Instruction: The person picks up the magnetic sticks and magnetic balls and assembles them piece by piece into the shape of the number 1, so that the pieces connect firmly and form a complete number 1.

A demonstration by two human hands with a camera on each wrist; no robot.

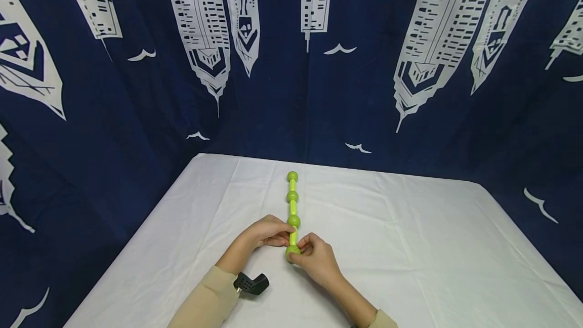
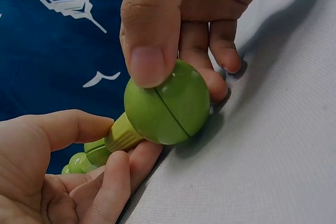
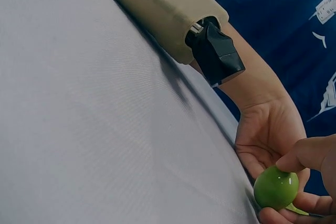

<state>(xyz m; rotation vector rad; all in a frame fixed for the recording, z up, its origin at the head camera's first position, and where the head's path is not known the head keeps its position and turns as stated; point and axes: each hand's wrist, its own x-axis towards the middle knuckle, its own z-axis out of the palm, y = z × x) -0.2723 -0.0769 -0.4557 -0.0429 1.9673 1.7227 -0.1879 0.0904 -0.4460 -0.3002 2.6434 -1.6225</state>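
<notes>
A straight chain of green balls (image 1: 292, 196) joined by yellow-green rods (image 1: 293, 208) lies on the white table, running away from the person. At its near end, the right hand (image 1: 319, 261) holds the last green ball (image 2: 168, 103) between thumb and fingers. The left hand (image 1: 272, 232) pinches the rod (image 2: 122, 134) just beyond that ball, its thumb and fingers on either side. In the left wrist view the ball shows a dark seam and meets the rod's end. The right wrist view shows the ball (image 3: 275, 188) with most of the rod hidden behind fingers.
A white cloth (image 1: 410, 247) with creases covers the table. Behind it hangs a dark blue curtain (image 1: 282, 110) printed with white buildings and birds. A black wrist camera (image 1: 252, 283) is strapped at the left sleeve's cuff, close above the table.
</notes>
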